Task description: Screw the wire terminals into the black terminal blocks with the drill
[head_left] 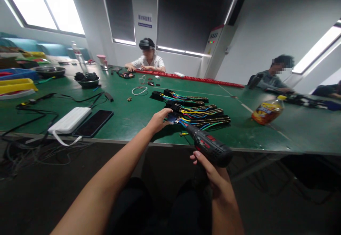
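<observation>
My right hand (210,171) is wrapped round the grip of a black and red power screwdriver (210,146), whose tip points at the near end of a wired terminal strip. My left hand (158,119) reaches over the table edge, fingers closed on the near end of that black terminal strip (176,118) with coloured wires. Several more wired terminal strips (197,108) lie side by side just beyond it on the green table (133,121).
A white power bank (70,120) and a black phone (93,123) lie left. A yellow oil bottle (266,111) lies right. Bowls, bins and cables are far left. One person sits across the table, another at the right.
</observation>
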`<move>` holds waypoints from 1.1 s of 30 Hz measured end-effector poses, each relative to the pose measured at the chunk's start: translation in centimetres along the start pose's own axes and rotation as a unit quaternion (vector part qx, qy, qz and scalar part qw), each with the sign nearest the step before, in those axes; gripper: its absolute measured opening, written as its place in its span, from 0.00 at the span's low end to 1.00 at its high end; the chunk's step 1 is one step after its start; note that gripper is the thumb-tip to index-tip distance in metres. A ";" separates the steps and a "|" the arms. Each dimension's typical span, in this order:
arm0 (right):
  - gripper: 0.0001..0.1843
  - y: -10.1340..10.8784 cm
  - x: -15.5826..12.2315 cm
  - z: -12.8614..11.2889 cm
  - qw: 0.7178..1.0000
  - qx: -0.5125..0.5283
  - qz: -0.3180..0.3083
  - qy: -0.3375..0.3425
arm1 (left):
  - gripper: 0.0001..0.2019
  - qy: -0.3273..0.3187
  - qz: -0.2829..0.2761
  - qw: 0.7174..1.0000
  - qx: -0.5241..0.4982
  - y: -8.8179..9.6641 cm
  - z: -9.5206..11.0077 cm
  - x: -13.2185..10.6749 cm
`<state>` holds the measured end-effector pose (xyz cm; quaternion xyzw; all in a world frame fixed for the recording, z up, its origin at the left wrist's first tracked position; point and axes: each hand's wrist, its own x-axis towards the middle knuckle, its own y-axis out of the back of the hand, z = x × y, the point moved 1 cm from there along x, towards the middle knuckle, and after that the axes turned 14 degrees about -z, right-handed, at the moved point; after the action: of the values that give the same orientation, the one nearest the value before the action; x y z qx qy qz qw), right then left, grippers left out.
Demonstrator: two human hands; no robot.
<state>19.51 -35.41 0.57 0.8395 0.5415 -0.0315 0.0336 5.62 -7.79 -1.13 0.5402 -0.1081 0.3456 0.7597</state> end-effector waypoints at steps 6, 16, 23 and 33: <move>0.24 -0.1 0.0 0.2 1.000 0.018 0.004 -0.022 | 0.28 0.010 -0.002 1.000 -0.004 0.0 0.1 0.0; 0.24 0.2 0.5 1.2 1.000 0.025 -0.006 0.013 | 0.27 0.014 0.001 1.000 -0.009 -0.2 -0.4 0.0; 0.24 0.1 0.8 0.9 0.999 0.039 -0.002 0.012 | 0.27 0.012 -0.002 1.000 -0.013 -0.2 -0.4 0.0; 0.26 -0.6 1.2 0.4 0.998 0.054 -0.008 0.024 | 0.27 -0.002 0.000 1.000 -0.014 -0.3 -0.5 0.0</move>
<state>19.43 -34.10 0.08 0.8363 0.5463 -0.0406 -0.0248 5.69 -7.39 -1.51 0.5302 -0.1146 0.3433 0.7668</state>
